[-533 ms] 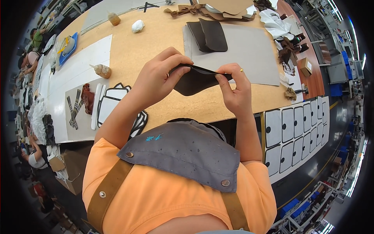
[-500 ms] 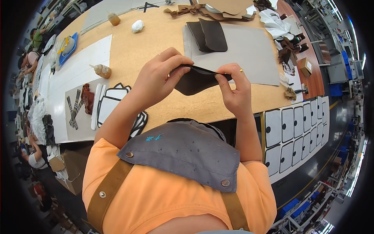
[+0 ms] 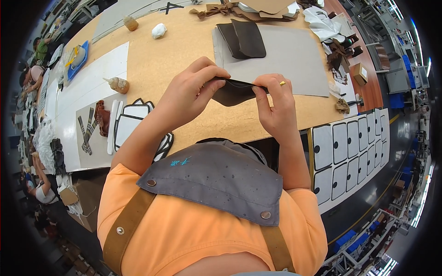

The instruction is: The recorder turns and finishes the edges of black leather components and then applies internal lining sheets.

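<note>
A dark brown leather piece (image 3: pixel 233 94) hangs between my two hands above the table, its upper edge curved and its lower part sagging. My left hand (image 3: pixel 198 87) pinches one end of that edge between thumb and fingers. At the other end, my right hand (image 3: pixel 276 103) grips it the same way, a ring on one finger. Beyond my hands, similar dark brown leather pieces (image 3: pixel 248 40) lie overlapping on a grey sheet (image 3: pixel 294 64). Whether the held piece is one layer or folded double, I cannot tell.
White panels with black borders (image 3: pixel 131 126) lie by my left forearm, near a squat bottle (image 3: pixel 119 84). A white wad (image 3: pixel 159 31) and a blue tray (image 3: pixel 78 60) sit farther off. At right stands a board of white panels (image 3: pixel 340 152). Other people work at far left.
My hands have drawn slightly closer together, and the leather piece between them shows less of its lower part. Both hands still pinch its ends. The whole view has shifted slightly.
</note>
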A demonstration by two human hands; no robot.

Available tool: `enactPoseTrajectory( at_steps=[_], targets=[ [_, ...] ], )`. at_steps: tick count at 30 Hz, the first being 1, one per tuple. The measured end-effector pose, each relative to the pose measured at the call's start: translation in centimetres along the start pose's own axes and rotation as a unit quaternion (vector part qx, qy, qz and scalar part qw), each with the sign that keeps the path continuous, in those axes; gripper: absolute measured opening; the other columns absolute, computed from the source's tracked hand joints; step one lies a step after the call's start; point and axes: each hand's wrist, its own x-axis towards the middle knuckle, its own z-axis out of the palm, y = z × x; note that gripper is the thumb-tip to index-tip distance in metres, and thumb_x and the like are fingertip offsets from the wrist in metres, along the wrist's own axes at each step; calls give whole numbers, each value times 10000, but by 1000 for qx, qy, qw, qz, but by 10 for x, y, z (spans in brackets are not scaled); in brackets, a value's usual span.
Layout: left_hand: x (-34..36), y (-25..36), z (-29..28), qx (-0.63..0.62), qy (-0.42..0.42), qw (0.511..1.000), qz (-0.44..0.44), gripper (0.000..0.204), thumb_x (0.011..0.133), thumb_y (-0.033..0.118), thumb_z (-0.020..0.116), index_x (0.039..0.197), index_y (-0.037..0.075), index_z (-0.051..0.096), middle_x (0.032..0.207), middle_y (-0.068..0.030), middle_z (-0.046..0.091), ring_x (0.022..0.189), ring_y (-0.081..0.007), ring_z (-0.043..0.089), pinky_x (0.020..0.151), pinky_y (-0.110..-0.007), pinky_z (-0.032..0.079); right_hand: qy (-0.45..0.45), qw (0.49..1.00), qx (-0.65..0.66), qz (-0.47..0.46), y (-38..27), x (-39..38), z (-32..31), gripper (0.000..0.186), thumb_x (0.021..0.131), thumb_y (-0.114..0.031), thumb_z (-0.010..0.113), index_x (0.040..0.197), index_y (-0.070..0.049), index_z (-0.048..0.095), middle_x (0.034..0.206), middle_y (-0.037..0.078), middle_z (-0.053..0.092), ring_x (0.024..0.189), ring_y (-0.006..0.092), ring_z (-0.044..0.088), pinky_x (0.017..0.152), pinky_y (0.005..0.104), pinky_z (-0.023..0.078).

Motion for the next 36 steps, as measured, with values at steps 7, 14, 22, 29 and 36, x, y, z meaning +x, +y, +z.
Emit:
enactPoseTrajectory(
  at_steps=[7,14,22,29,36],
  targets=[
    [5,2,-10,-20,-76,997,-28,100,850,-13,550,930,-19,610,836,-65,519,756,-160,573,695,-270,483,-42,996,66,33,4,-1,-6,104,804,55,569,876,-18,550,843,80,573,789,206,508,709,295,410],
    [17,-3,-23,-210,-191,958,-26,79,870,23,547,914,-27,590,898,-39,481,842,-120,520,741,-249,446,-90,964,238,81,10,3,-12,121,805,41,558,896,-37,541,852,64,535,795,211,501,747,301,408],
    [29,-15,-30,-321,-281,905,-3,134,893,104,569,964,-8,583,940,-36,472,865,-109,495,744,-242,447,-118,917,370,95,10,7,-9,133,798,-34,611,921,-33,561,880,54,524,814,172,502,760,275,409],
    [35,-18,-27,-345,-310,886,0,125,881,96,576,958,-2,584,944,-39,462,864,-105,492,746,-239,448,-129,925,351,58,13,7,-1,114,768,-92,693,848,-60,619,841,17,525,833,159,468,730,273,387],
    [34,-17,-17,-317,-295,901,29,161,846,148,646,926,13,611,910,-21,479,857,-98,488,746,-230,416,-119,929,349,35,15,5,3,100,759,-100,701,811,-88,617,826,-10,533,873,178,443,813,314,352]
  ],
)
